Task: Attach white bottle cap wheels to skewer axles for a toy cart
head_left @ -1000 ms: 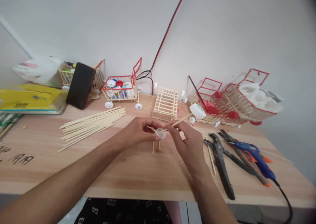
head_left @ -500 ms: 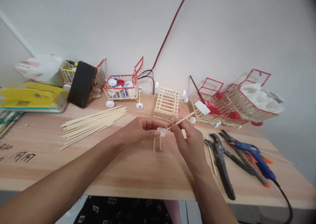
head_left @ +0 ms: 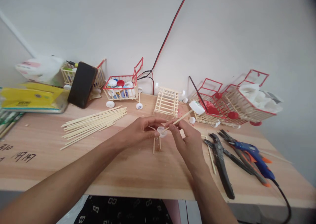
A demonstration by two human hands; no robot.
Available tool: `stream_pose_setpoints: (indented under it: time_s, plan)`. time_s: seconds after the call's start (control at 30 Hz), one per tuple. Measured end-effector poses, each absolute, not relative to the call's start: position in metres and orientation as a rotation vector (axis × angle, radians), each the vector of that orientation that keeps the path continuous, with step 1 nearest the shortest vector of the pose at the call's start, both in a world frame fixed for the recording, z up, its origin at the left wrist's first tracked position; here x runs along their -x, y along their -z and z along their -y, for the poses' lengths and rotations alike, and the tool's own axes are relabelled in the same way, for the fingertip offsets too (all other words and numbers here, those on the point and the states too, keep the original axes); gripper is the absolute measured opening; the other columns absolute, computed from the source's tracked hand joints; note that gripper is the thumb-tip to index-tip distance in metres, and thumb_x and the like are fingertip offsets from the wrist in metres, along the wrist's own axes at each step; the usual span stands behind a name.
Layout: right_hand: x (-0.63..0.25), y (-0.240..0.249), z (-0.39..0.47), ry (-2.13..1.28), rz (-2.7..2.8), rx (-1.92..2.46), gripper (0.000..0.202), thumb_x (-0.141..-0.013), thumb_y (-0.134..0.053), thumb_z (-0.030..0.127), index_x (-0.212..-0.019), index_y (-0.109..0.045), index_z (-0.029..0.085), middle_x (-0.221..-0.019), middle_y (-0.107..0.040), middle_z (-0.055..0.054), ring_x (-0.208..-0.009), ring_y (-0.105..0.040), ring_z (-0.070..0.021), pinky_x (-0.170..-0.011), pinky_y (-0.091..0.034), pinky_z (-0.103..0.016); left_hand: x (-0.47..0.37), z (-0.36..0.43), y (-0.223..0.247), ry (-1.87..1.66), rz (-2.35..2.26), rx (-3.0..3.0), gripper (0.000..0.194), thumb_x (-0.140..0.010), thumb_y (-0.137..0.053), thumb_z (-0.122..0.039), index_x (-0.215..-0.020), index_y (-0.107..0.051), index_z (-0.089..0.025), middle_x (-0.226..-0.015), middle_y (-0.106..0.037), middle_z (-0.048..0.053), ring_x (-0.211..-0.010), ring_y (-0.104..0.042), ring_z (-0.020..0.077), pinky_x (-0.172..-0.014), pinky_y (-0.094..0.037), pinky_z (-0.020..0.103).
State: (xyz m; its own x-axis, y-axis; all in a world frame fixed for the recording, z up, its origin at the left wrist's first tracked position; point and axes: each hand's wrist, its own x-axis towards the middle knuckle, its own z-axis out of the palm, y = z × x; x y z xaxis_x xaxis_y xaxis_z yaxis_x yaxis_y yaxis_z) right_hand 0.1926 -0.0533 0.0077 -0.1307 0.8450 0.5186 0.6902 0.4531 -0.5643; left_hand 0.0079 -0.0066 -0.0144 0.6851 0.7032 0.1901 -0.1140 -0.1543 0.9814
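Between thumb and fingers, my left hand (head_left: 145, 127) pinches a small translucent bottle cap (head_left: 162, 131), its hollow side turned up toward me. My right hand (head_left: 188, 139) is closed on a thin wooden stick (head_left: 182, 117), which carries a white cap (head_left: 197, 107) at its far end. The stick's near end reaches into the translucent cap; I cannot tell whether it is fixed there. Two short wooden sticks (head_left: 154, 146) lie on the table just below the cap. Beyond my hands is a slatted stick frame (head_left: 167, 101) with white caps at its corners.
Loose sticks (head_left: 95, 125) lie at left. Small stick carts, one filled with bottle caps (head_left: 120, 88), line the wall beside a phone (head_left: 82, 84) and a yellow packet (head_left: 32, 97). Pliers (head_left: 222, 168) and a corded blue glue gun (head_left: 255, 156) lie at right.
The stick has turned slightly, its white-capped end shifting left and down, and the cap's face shows differently. The translucent cap stays in my left hand, tilted a little more toward me.
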Motion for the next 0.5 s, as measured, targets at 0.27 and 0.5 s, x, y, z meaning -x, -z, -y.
stream_pose_setpoints:
  time_s: [0.27,0.5]
  plan:
    - [-0.1934,-0.0058,0.0516,-0.167,1.896,1.309,0.015,-0.091,-0.051,0.028,-0.083,-0.062,0.021,-0.083,-0.068,-0.003,-0.078,-0.059,-0.0177,-0.069,-0.042,-0.029,-0.0088,0.008,0.0132,-0.814,-0.543,-1.476,0.051,-0.08,-0.065,-0.019,-0.128,-0.048,-0.018,-0.11,-0.065,0.01,-0.104,-0.061,0.0217,-0.089,-0.047,0.036]
    - [-0.1927,-0.0056,0.0521,-0.158,1.887,1.365,0.018,-0.091,-0.053,0.03,-0.079,-0.063,0.021,-0.08,-0.069,-0.001,-0.072,-0.059,-0.0158,-0.066,-0.041,-0.027,-0.0108,0.0094,0.0145,-0.844,-0.593,-1.478,0.047,-0.08,-0.066,-0.02,-0.124,-0.049,-0.018,-0.105,-0.067,0.009,-0.1,-0.062,0.0209,-0.087,-0.047,0.035]
